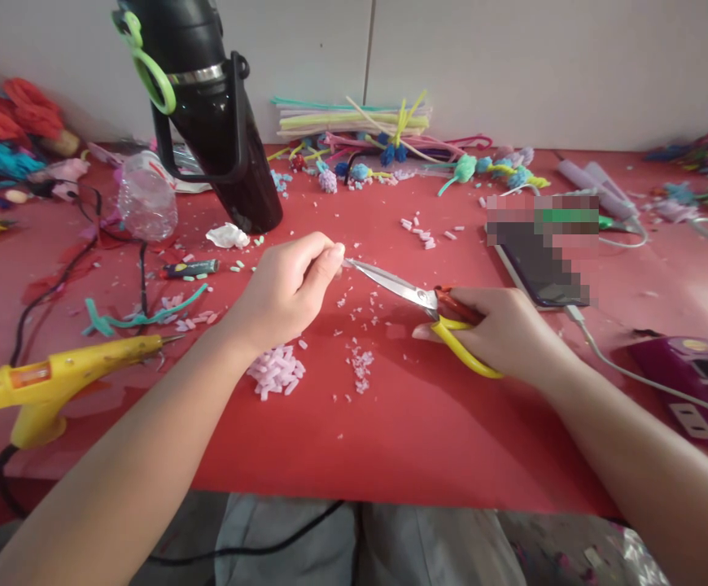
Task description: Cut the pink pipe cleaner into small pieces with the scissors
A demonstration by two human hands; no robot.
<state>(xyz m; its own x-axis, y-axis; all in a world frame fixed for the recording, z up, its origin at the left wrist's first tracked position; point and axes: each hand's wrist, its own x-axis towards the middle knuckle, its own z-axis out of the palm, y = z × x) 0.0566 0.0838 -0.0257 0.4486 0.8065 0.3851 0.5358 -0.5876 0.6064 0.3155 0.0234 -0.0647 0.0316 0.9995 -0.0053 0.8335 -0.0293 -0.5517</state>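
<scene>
My right hand (500,325) grips scissors (398,286) with one orange-red and one yellow handle; the blades point left and look nearly closed. At the blade tips, my left hand (302,281) is closed, thumb against the curled fingers, on something too small to make out. Below my left hand lies a pile of short pale purple pieces (277,370). Small purple trimmings (361,366) are scattered beneath the scissors on the red table (354,448).
A tall black bottle (225,122) stands behind my left hand. At the left lies a yellow glue gun (61,378) with a black cord. A phone (540,256) on a cable and a purple power strip (687,391) are at the right. Fuzzy stems (354,120) line the back.
</scene>
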